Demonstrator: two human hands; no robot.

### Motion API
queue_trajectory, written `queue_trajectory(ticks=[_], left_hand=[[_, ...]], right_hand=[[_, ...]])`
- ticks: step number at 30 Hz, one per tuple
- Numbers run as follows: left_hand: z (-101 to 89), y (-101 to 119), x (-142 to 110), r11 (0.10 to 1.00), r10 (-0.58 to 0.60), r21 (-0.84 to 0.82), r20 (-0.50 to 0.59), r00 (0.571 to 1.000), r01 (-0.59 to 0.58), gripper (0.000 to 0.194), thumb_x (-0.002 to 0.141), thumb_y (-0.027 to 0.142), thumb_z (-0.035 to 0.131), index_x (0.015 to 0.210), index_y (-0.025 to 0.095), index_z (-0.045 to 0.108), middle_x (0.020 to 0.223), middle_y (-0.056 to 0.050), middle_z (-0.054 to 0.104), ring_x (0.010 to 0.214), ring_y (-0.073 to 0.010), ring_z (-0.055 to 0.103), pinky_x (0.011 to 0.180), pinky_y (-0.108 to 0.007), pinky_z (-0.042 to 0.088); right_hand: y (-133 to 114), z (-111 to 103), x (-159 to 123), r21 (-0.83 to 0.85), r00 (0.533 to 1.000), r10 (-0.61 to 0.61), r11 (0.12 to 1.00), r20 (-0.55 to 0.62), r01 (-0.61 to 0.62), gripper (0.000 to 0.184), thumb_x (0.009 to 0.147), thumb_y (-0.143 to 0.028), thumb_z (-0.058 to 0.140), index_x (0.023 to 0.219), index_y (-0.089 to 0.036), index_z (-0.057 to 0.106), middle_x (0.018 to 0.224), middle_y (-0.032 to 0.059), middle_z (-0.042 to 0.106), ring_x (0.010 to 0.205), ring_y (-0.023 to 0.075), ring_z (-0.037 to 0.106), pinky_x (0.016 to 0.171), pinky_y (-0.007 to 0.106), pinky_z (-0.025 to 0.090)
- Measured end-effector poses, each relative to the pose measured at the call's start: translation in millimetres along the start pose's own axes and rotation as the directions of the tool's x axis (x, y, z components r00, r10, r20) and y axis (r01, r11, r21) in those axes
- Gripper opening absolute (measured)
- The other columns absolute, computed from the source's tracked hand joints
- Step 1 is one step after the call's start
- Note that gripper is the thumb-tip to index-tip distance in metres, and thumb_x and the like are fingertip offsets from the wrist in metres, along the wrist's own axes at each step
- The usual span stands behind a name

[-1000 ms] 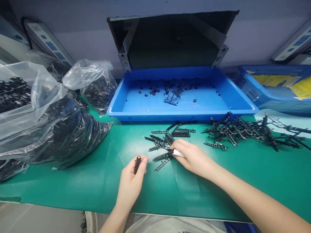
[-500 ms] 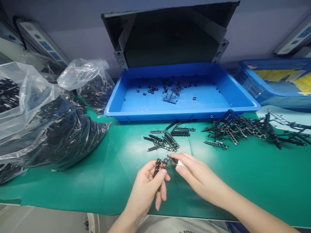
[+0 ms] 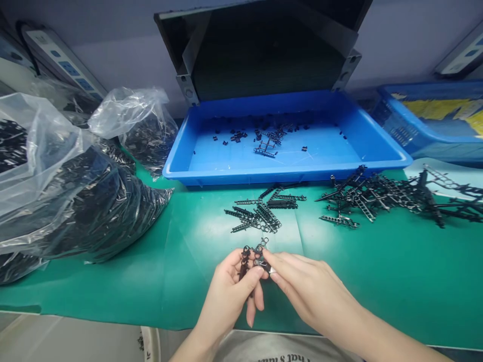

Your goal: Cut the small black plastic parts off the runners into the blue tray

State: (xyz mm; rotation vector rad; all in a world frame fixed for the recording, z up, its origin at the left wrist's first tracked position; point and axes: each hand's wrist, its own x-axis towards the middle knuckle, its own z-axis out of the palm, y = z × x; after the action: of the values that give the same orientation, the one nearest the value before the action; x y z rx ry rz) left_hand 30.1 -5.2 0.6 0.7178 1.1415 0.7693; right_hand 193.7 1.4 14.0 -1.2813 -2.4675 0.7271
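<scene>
My left hand (image 3: 232,291) is closed round a few black plastic parts (image 3: 244,259) with small rings at their ends. A ringed black piece (image 3: 259,248) sticks up between the two hands. My right hand (image 3: 307,284) pinches a small tool with a white part (image 3: 272,270) and a dark, shiny tip; its exact kind is mostly hidden by the fingers. That tip lies against the parts at my left thumb. Just beyond my hands, a small pile of ladder-like black plastic strips (image 3: 266,215) rests on the green mat (image 3: 196,251).
A blue tray (image 3: 234,178) at the back holds scattered small black pieces. To the right lies a heap of black plastic frames (image 3: 381,196), near a blue basket (image 3: 433,143). Clear plastic bags (image 3: 94,201) full of black parts stand at left. A dark panel (image 3: 264,55) overhangs the tray.
My right hand has moved slightly down and left, bringing the tool's tip from the upper ringed piece to beside my left thumb. The view has shifted a little.
</scene>
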Motion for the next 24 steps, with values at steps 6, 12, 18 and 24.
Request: queue_trajectory(ticks=[6,12,18,24], left_hand=[[2.1,0,-1,0.998,-0.013,0.065,-0.028,1.0,0.015,0.021,0.078,0.035,0.054,0.076,0.014,0.049,0.038,0.005,0.052,0.021,-0.0027,0.035,0.025,-0.009,0.02],[3.7,-7,0,0.995,0.023,0.094,-0.087,0.996,-0.015,0.021,0.077,0.036,0.055,0.072,0.016,0.048,0.033,0.01,0.04,0.022,-0.0014,0.021,0.025,-0.012,0.014],[3.8,-17,3,0.999,0.054,0.002,-0.155,0.986,-0.055,0.019,0.075,0.034,0.058,0.073,0.017,0.05,0.044,0.007,0.046,0.027,-0.0018,0.025,0.029,-0.015,0.017],[3.9,-18,1,0.998,0.061,-0.002,-0.188,0.98,-0.062,0.023,0.076,0.036,0.058,0.068,0.017,0.047,0.04,0.008,0.041,0.027,-0.0022,0.023,0.029,-0.016,0.015]], right_hand=[[0,-1,-1,-0.019,1.0,-0.012,1.0,0.0,0.012,0.038,0.091,-0.019,0.028,0.124,-0.012,0.046,0.088,0.0071,0.067,0.07,0.0173,0.062,0.046,0.026,0.044],[-4,4,-1,-0.009,1.0,0.021,1.0,-0.015,-0.021,0.039,0.091,-0.02,0.024,0.122,-0.012,0.048,0.084,0.0062,0.067,0.062,0.0164,0.061,0.044,0.026,0.042],[-6,18,-2,-0.056,0.993,0.013,0.998,-0.117,-0.019,0.038,0.093,-0.019,0.023,0.121,-0.012,0.048,0.086,0.006,0.067,0.064,0.0171,0.062,0.045,0.026,0.042],[-5,26,0,-0.088,0.982,-0.025,0.996,-0.188,0.008,0.038,0.093,-0.019,0.023,0.119,-0.012,0.049,0.084,0.0065,0.067,0.065,0.0161,0.062,0.044,0.025,0.042]])
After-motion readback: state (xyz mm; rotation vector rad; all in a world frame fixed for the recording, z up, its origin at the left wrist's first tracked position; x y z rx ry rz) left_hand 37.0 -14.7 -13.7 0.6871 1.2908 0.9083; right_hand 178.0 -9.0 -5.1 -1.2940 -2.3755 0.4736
